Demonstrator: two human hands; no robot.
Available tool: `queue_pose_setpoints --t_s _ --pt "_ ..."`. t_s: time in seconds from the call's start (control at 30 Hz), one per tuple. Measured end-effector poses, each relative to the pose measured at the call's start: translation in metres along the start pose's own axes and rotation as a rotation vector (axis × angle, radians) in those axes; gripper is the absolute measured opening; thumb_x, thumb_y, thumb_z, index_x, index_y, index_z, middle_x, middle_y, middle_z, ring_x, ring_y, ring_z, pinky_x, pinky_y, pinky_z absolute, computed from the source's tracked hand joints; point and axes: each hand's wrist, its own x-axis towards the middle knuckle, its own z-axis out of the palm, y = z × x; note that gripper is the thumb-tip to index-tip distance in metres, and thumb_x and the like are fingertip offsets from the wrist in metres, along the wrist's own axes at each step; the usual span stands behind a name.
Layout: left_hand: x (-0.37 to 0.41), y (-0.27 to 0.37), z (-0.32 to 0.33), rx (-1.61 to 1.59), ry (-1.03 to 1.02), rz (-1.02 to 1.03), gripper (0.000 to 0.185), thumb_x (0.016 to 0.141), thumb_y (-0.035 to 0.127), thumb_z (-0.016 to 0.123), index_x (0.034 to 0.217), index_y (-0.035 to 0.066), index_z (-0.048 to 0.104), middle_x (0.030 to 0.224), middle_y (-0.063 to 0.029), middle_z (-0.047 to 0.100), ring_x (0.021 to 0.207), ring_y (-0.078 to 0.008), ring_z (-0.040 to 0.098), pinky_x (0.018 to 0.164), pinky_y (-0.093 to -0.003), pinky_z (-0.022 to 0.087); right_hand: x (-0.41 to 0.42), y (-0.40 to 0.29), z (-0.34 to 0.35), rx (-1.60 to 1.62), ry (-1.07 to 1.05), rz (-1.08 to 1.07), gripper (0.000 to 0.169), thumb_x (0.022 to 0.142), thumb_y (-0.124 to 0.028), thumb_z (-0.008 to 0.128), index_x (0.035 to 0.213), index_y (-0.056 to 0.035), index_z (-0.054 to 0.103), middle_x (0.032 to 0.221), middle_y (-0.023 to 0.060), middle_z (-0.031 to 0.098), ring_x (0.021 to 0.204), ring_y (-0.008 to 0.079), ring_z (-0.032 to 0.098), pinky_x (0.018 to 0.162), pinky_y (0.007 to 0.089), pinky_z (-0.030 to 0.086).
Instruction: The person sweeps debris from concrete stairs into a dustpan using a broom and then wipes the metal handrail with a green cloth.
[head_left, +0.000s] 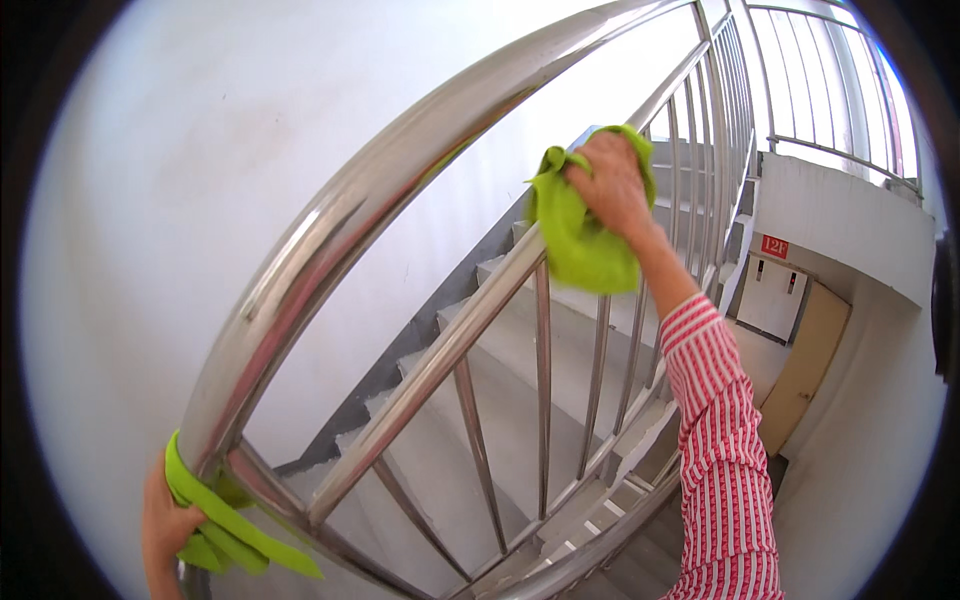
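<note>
At the lower left, my left hand (166, 514) grips a lime-green cloth (247, 536) wrapped around the thick metal handrail (255, 300) where it curves down. Farther up the stairs, my right hand (609, 176) holds a second lime-green cloth (589, 251). That cloth is draped over the thinner middle rail (442, 349) of the same railing and hangs down past it, slightly blurred. Its folds hide the part of the rail beneath. My right arm in a red-and-white striped sleeve (724, 450) reaches up from the lower right.
Metal balusters (543, 390) stand below the middle rail. Concrete steps (480, 420) climb behind them along a white wall (172, 150). At the right are a red floor sign (775, 247), a tan door (806, 367) and a landing railing (832, 82). Another handrail (600, 551) runs along the bottom.
</note>
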Motion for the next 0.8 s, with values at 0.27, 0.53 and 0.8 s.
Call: queue_pose_setpoints --t_s 0.27,0.53,0.8 --pt "0.004 -0.011 0.001 -0.014 -0.032 -0.033 0.078 0.055 0.009 0.076 0.126 -0.002 0.047 0.111 -0.0090 0.059 0.102 -0.0191 0.055 0.091 -0.0315 0.043 0.083 0.144 0.014 0.030 0.123 0.609 0.054 0.078 -0.027 0.055 0.126 -0.0043 0.052 0.148 0.0129 0.025 0.137 0.0289 0.025 0.110 0.0405 0.023" --pt "0.007 0.005 0.003 -0.119 -0.071 -0.082 0.078 0.055 0.009 0.077 0.126 -0.001 0.047 0.111 -0.0091 0.059 0.101 -0.0185 0.056 0.089 -0.0320 0.044 0.069 0.097 0.028 0.166 0.428 0.695 0.063 0.073 -0.008 0.058 0.133 0.0045 0.041 0.146 0.0280 0.020 0.135 0.0393 0.024 0.111 0.0382 0.022" --pt "-0.001 0.007 0.002 -0.146 0.006 -0.080 0.077 0.058 0.009 0.076 0.128 -0.002 0.046 0.114 -0.0110 0.059 0.103 -0.0201 0.057 0.090 -0.0328 0.045 0.008 -0.044 0.024 0.417 0.538 0.709 0.071 0.067 0.001 0.064 0.132 0.0081 0.037 0.146 0.0282 0.018 0.135 0.0406 0.021 0.112 0.0406 0.021"
